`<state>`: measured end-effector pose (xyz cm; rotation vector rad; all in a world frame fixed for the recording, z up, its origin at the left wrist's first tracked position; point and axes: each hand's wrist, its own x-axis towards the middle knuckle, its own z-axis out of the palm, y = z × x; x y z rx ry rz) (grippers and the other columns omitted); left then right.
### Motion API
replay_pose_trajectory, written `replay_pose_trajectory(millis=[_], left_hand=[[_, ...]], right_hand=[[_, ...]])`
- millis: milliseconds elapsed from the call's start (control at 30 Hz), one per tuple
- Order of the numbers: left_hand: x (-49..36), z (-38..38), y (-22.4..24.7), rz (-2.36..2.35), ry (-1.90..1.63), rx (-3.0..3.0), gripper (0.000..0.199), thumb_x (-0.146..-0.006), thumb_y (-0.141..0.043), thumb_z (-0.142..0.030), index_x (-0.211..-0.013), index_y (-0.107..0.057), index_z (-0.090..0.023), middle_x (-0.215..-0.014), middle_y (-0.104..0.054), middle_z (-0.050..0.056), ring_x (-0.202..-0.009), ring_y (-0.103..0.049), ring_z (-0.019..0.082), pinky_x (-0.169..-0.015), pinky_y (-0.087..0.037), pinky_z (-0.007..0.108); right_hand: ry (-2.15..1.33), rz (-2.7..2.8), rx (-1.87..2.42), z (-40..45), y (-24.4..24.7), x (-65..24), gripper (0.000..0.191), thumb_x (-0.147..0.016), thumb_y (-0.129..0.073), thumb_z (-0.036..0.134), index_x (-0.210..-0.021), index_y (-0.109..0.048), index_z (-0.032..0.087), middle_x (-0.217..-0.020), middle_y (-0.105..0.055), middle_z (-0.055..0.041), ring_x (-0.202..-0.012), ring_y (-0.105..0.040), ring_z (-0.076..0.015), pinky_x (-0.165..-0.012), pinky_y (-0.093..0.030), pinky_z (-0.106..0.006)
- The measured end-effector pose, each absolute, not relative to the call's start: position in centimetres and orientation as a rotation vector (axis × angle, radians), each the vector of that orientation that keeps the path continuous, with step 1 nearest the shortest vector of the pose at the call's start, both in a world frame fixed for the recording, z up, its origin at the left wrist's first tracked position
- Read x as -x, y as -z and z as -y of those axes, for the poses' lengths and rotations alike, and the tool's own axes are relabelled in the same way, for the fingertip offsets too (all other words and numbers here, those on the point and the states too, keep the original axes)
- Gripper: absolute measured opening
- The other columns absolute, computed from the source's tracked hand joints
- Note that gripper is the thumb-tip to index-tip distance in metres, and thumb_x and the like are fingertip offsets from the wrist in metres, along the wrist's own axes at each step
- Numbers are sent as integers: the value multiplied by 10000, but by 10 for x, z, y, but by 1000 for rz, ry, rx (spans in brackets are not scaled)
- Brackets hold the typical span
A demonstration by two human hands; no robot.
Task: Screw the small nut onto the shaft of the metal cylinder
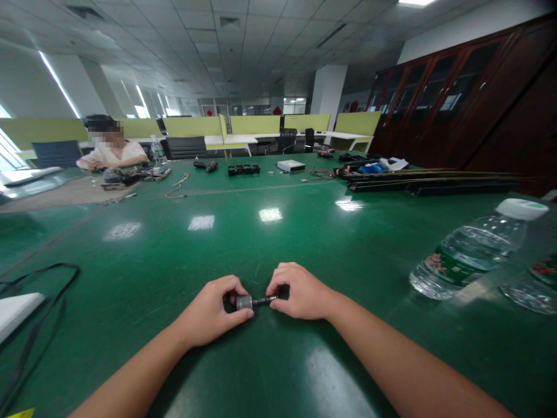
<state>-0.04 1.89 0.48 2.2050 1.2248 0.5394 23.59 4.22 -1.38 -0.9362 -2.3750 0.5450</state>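
Observation:
Just above the green table [209, 244], or resting on it, a small metal part lies sideways between my hands. Its wide end is a grey metal cylinder [244, 302], and a thin dark shaft [261, 302] runs from it to the right. My left hand [213, 310] has thumb and fingers closed around the cylinder. With thumb and fingertips my right hand [300, 293] pinches the shaft's shiny far tip, which is partly covered. Whether the shaft and cylinder are one piece, I cannot tell.
Clear water bottles, one in full view [465, 261], stand at the right. A black strap [56, 302] and a white object [17, 310] lie at the left. Farther back are a power drill [205, 166], a white box [290, 166], dark long strips [391, 183] and a seated person [113, 151].

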Motion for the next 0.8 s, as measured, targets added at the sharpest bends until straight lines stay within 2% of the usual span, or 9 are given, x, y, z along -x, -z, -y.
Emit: replay_pose_trajectory(millis=[800], left_hand=[[0,-19,-5,-1249,-522,-2210,162,-773,-691,-309,-827,-606,-182,-776,-615,-5,-712,-566,165,-642,-410,252]], right_hand=[[-516,2406,1041,-51,11,-250,102,-677,-734,155,-769,-729,198,-746,-695,-4,-758,-588,-164,-744,-438,-296]])
